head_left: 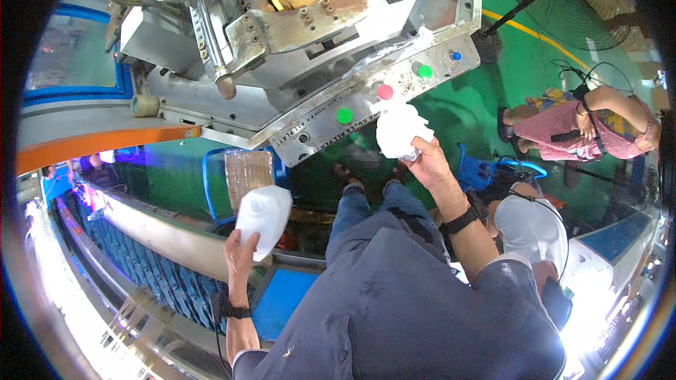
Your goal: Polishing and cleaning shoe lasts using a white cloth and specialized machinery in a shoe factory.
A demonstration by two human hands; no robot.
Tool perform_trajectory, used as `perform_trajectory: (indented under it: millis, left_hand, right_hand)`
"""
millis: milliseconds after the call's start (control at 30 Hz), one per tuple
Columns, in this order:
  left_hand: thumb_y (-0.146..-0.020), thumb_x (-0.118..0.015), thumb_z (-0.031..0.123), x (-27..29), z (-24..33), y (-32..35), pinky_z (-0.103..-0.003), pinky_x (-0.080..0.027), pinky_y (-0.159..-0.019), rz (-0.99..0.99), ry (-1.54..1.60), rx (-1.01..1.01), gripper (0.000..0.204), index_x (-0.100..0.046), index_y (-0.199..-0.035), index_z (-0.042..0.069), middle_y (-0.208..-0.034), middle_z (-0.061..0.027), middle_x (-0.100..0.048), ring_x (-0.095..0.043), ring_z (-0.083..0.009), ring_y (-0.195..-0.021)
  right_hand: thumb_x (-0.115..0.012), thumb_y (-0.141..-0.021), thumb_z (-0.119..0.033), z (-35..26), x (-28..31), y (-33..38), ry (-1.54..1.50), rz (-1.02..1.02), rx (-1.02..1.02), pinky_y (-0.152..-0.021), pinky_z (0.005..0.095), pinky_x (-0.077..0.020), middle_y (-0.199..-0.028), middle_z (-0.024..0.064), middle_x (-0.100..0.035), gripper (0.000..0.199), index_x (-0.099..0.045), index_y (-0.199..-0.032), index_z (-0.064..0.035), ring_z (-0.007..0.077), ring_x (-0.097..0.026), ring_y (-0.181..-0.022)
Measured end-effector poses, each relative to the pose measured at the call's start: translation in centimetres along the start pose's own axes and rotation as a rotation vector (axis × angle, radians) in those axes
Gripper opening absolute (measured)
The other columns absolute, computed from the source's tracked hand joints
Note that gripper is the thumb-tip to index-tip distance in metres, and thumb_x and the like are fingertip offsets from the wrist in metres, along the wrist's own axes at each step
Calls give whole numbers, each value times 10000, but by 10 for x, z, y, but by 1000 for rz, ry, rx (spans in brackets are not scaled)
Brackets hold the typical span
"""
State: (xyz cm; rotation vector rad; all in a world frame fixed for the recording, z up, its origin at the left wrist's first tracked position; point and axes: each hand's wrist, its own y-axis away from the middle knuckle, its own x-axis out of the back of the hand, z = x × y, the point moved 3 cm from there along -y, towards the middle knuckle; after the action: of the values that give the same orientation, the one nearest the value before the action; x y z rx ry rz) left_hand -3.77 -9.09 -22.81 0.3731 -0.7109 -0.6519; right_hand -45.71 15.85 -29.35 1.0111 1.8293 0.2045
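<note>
My left hand [243,250] grips the lower edge of a smooth white piece [264,222] with a rounded outline and a small raised spot. I cannot make out its exact kind. My right hand [431,163] is closed on a white crumpled bundle [403,131], which looks soft but is too bright to show detail. That bundle is held just in front of the machine's slanted control panel [317,130], below its red button [384,92]. Behind the left piece, apart from the hand, stands a brown cardboard box [248,172].
A metal machine [296,28] with a yellow part fills the top. An orange bar [105,148] crosses at left, above a conveyor [148,232]. A person in a checked garment [556,130] and another in a white top [531,229] are at right. A large fan [563,3] stands at far right.
</note>
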Motion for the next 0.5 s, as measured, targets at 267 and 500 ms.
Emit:
perform_trajectory:
  millis: [267,500]
  left_hand:
    - [-916,-693,169,-111,155,75,-257,-478,-595,-217,-97,-83,259,-666,-1072,-35,-780,-27,-642,-581,-84,-670]
    - [-932,-687,247,-231,240,77,-278,-481,-566,-320,-215,-217,300,-676,-1053,-27,-717,-50,-637,-580,-101,-628]
  right_hand:
    - [-630,-856,-51,-40,35,26,-45,-88,38,-938,401,-536,-1252,80,-624,530,-488,-1366,-59,231,-632,-1121]
    - [-608,-860,17,-67,60,46,-51,-124,97,-994,358,-509,-1279,88,-611,562,-464,-1402,-22,213,-620,-1146]
